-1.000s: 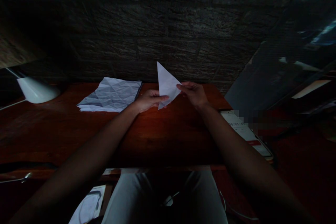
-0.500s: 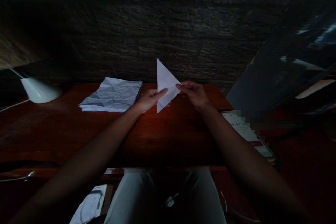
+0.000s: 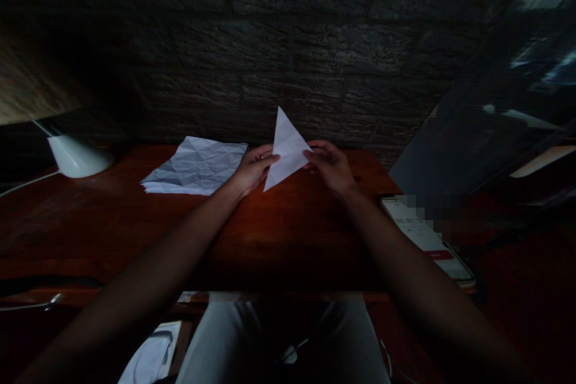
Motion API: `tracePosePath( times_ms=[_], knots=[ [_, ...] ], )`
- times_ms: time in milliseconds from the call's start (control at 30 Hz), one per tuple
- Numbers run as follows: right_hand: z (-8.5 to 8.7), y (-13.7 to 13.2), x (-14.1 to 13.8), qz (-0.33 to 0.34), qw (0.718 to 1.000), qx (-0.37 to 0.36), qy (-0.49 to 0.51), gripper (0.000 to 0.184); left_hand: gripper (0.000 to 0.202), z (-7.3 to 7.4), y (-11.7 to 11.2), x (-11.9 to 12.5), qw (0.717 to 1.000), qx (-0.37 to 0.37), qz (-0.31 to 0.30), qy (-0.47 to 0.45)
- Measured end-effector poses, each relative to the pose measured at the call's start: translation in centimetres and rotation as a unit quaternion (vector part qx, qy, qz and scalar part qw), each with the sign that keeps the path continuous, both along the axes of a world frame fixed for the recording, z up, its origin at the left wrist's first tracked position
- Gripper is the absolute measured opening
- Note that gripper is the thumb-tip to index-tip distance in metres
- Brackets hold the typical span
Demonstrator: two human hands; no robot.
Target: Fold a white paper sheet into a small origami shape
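A white sheet of paper folded into a triangle is held up above the wooden table, one point upward. My left hand pinches its left edge, thumb on the near face and fingers behind. At the right corner, my right hand grips the paper between thumb and fingers. The fingertips behind the sheet are partly hidden. Left of my left hand lies a stack of creased paper sheets, its top sheet marked by many fold lines.
The wooden table meets a dark stone-block wall. A lamp with a white base stands at the left. A phone showing a timer lies at the right edge. Below the table are white papers and a cable.
The folded paper has turned slightly clockwise, its top point shifting right and its lower point left. Both hands still hold it. The whole view has shifted a little.
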State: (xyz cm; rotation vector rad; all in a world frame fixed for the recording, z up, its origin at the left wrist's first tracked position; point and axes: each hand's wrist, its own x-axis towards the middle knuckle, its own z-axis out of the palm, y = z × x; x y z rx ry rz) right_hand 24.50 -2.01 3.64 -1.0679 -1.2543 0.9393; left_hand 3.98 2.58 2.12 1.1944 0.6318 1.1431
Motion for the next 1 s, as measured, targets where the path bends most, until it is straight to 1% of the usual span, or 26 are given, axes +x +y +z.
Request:
tracePosePath(
  times_ms=[100, 233, 300, 400, 533, 633, 700, 767, 833, 933, 1000],
  knots=[
    [0.1, -0.2, 0.1, 0.022, 0.999, 0.021, -0.01, 0.048, 0.042, 0.1, 0.0, 0.0, 1.0, -0.001, 0.014, -0.016],
    [0.4, -0.5, -0.1, 0.017, 0.998, 0.042, -0.035, 0.051, 0.037, 0.2, -0.1, 0.1, 0.999, -0.002, 0.024, -0.028],
    [0.4, -0.8, -0.3, 0.019, 0.997, 0.047, -0.052, 0.05, 0.036, 0.2, -0.2, 0.1, 0.999, -0.002, 0.036, -0.02],
    [0.2, -0.9, -0.7, 0.042, 0.996, 0.045, -0.057, 0.048, 0.037, 0.1, -0.1, 0.2, 0.999, -0.007, 0.048, 0.001],
    [-0.2, -0.7, -0.9, 0.056, 0.996, 0.036, -0.054, 0.058, 0.033, 0.2, 0.0, 0.2, 0.999, -0.009, 0.043, -0.004],
    [-0.2, -0.6, -0.8, 0.058, 0.996, 0.052, -0.051, 0.056, 0.029, 0.3, -0.2, 0.2, 0.999, -0.016, 0.029, -0.005],
    [-0.1, -0.7, -0.8, 0.06, 0.996, 0.043, -0.052, 0.054, 0.028, 0.3, -0.3, 0.1, 1.0, -0.02, 0.018, -0.004],
    [0.1, -0.9, -0.9, 0.064, 0.997, 0.017, -0.051, 0.053, 0.031, 0.2, -0.4, 0.1, 1.0, -0.017, 0.009, -0.004],
    [0.1, -1.1, -1.1, 0.076, 0.996, -0.003, -0.041, 0.053, 0.038, 0.2, -0.4, 0.1, 1.0, -0.008, -0.001, -0.005],
    [0.0, -1.3, -1.3, 0.11, 0.994, -0.005, -0.026, 0.049, 0.05, 0.2, -0.4, 0.2, 1.0, 0.005, -0.014, -0.018],
    [-0.1, -1.3, -1.5, 0.132, 0.991, -0.002, -0.026, 0.049, 0.051, 0.2, -0.4, 0.3, 1.0, 0.005, -0.011, -0.024]
  ],
)
